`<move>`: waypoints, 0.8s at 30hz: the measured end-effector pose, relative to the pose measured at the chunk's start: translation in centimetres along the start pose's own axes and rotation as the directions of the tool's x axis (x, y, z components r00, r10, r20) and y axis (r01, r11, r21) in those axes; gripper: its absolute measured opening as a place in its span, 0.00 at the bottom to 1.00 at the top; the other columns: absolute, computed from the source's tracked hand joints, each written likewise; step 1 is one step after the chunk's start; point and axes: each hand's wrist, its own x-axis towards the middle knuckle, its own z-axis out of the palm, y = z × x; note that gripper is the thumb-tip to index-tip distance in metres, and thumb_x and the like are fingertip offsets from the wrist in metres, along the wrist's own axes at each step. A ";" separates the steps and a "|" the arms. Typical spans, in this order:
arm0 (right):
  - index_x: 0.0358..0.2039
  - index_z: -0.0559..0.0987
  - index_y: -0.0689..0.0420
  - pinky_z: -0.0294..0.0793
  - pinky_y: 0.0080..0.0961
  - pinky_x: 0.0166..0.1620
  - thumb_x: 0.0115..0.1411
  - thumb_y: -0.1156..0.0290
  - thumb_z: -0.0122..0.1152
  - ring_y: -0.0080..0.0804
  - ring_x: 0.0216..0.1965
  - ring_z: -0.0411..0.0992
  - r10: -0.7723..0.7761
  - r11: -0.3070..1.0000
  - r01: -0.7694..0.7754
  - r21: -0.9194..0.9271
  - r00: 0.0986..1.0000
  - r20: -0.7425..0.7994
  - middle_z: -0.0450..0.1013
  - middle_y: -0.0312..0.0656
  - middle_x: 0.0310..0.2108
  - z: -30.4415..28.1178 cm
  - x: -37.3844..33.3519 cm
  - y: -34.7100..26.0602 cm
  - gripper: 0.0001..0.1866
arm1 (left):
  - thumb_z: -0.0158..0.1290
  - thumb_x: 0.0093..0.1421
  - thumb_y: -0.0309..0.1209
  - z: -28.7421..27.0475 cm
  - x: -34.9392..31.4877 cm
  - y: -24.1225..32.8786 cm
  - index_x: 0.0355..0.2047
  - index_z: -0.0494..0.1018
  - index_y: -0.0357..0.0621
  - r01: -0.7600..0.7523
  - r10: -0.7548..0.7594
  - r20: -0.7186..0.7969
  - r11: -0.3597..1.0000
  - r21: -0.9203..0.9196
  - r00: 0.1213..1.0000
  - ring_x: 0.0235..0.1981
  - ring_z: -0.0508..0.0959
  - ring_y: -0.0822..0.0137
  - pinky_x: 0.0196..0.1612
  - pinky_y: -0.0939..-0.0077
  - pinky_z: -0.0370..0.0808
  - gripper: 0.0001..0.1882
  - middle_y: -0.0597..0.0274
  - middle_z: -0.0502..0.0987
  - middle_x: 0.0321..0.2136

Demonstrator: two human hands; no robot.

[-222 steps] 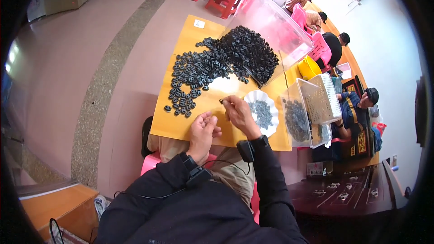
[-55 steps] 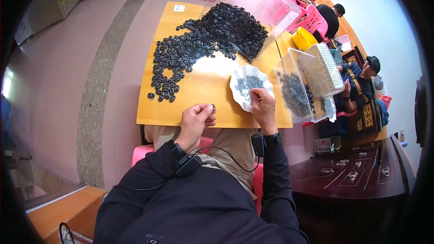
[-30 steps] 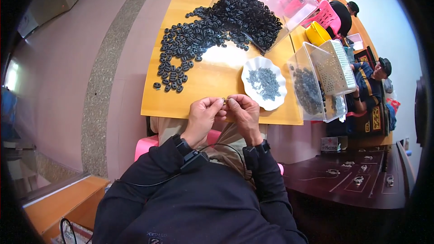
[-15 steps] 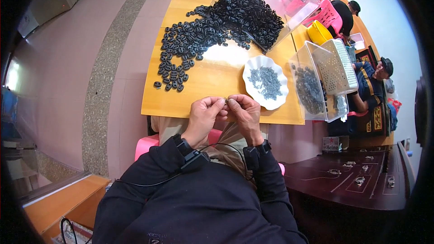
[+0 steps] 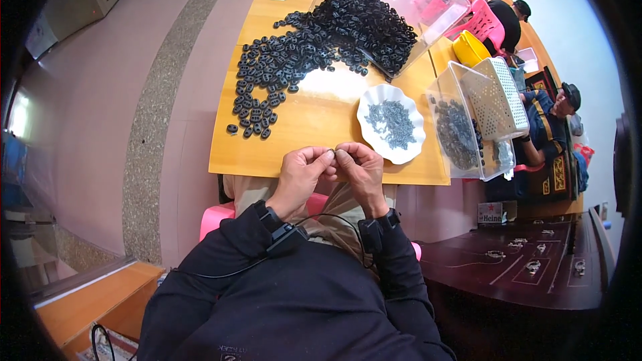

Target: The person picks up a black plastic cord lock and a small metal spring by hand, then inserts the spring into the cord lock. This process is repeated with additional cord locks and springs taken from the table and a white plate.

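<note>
As our L hand (image 5: 299,177) and R hand (image 5: 363,170) meet, we pinch a tiny dark pc (image 5: 333,152), mostly hidden, btwn fingertips; white scalloped dish (image 5: 402,155) w/ grey bits (image 5: 392,124) at 2 o'clock, black two-hole pcs (image 5: 274,60) approx 11.

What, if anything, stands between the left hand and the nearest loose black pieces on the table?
Nothing visible: only yellow tabletop lies between the left hand and those black pieces. Its fingertips pinch a tiny part, mostly hidden.

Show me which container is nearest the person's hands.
The white scalloped dish, just beyond the right hand and holding small grey pieces; the clear bins, white perforated basket and yellow bowl stand farther off.
</note>
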 end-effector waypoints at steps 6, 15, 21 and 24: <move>0.34 0.78 0.65 0.73 0.13 0.32 0.61 0.75 0.58 0.16 0.29 0.71 0.029 1.000 -0.029 0.005 0.999 0.023 0.75 0.34 0.28 0.0 0.0 -0.5 0.05 | 0.50 0.64 0.28 0.0 0.0 0.1 0.35 0.74 0.35 -0.003 0.002 0.013 0.997 0.071 1.000 0.26 0.73 0.78 0.33 0.83 0.76 0.08 0.67 0.75 0.26; 0.36 0.78 0.65 0.74 0.14 0.35 0.62 0.75 0.58 0.17 0.30 0.72 0.065 0.997 -0.069 0.040 0.994 0.088 0.76 0.35 0.30 -0.6 0.0 -0.8 0.07 | 0.49 0.64 0.29 -0.1 0.0 0.2 0.34 0.74 0.36 0.007 -0.008 0.012 0.998 0.070 1.000 0.25 0.73 0.78 0.32 0.84 0.76 0.08 0.67 0.75 0.25; 0.37 0.77 0.65 0.75 0.15 0.35 0.62 0.74 0.57 0.17 0.30 0.72 0.054 0.995 -0.060 0.074 0.995 0.088 0.76 0.36 0.30 -0.6 0.0 -0.6 0.07 | 0.49 0.64 0.30 -0.1 0.0 0.4 0.35 0.74 0.36 0.036 -0.037 0.015 0.997 0.065 0.999 0.26 0.74 0.78 0.32 0.84 0.76 0.09 0.66 0.75 0.27; 0.36 0.77 0.65 0.75 0.15 0.33 0.62 0.75 0.57 0.17 0.30 0.72 0.040 0.998 -0.044 0.036 0.995 0.092 0.76 0.36 0.30 -0.6 0.1 -0.4 0.06 | 0.49 0.64 0.30 -0.2 0.0 0.3 0.35 0.74 0.35 0.036 -0.036 0.006 0.998 0.057 0.999 0.26 0.74 0.78 0.31 0.84 0.76 0.09 0.65 0.76 0.27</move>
